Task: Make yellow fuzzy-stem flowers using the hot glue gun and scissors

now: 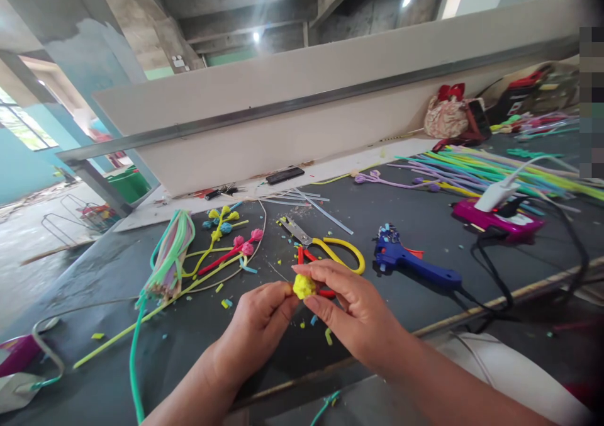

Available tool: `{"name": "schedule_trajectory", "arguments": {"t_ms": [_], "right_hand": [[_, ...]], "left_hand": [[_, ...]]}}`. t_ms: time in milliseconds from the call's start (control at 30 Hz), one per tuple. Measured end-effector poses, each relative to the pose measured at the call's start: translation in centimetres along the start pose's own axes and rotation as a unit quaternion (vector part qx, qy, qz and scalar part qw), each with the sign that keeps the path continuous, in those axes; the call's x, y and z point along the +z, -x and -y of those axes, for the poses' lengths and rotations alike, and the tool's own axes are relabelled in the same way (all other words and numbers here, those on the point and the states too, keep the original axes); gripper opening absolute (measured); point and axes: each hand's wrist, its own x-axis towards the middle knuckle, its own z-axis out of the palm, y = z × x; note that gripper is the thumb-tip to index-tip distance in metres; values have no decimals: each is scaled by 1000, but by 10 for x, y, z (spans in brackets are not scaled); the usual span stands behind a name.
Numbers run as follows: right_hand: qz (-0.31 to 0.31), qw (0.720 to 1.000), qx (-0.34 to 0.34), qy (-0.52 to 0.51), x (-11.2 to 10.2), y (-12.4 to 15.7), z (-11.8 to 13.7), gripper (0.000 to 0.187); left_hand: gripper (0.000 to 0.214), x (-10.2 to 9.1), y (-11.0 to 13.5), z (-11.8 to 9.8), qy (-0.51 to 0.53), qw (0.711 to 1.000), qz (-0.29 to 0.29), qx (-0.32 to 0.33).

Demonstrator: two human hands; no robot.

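Between my hands is a small yellow pipe-cleaner ball (304, 286), held over the front of the dark table. My right hand (349, 300) closes on it from the right, thumb below and fingers above. From the left my left hand (262, 316) pinches at its side; what lies between those fingertips is mostly hidden. Just beyond my hands are yellow-handled scissors (337, 250) and a red-handled tool (325, 292), partly covered by my right hand. A blue glue gun (415, 262) lies to the right. Finished-looking pipe-cleaner sprigs, one yellow (217, 231) and one pink (243, 245), lie left.
A bundle of green and lilac pipe cleaners (172, 256) lies on the left. Many loose pipe cleaners (500, 174) spread at the back right, near a purple power strip (500, 220) with cables. A black phone (285, 175) rests by the partition (292, 130). Coloured scraps dot the table.
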Motion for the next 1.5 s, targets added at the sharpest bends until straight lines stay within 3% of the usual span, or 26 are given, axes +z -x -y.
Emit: {"name": "schedule_trajectory", "arguments": {"t_ms": [233,567,767,933,1133,1500], "right_hand": [[-1,1000,8,9,2,-3,1,25],[3,1000,13,-12,5,-3,-2,24],[9,998,48,-35,5,-3,0,23],[11,996,70,-53,6,-4,0,20],[3,996,69,-55,7,-4,-1,21],[1,997,68,-44,8,-3,-3,21]], "left_hand": [[25,-6,-4,-3,125,988,48,-79],[36,-4,-5,-4,270,944,78,-171],[35,-8,-5,-6,217,967,49,-126],[28,-7,-4,-7,180,976,59,-109],[28,-3,-4,-3,76,996,12,-47],[22,-3,0,-2,0,1000,-4,13]]}}
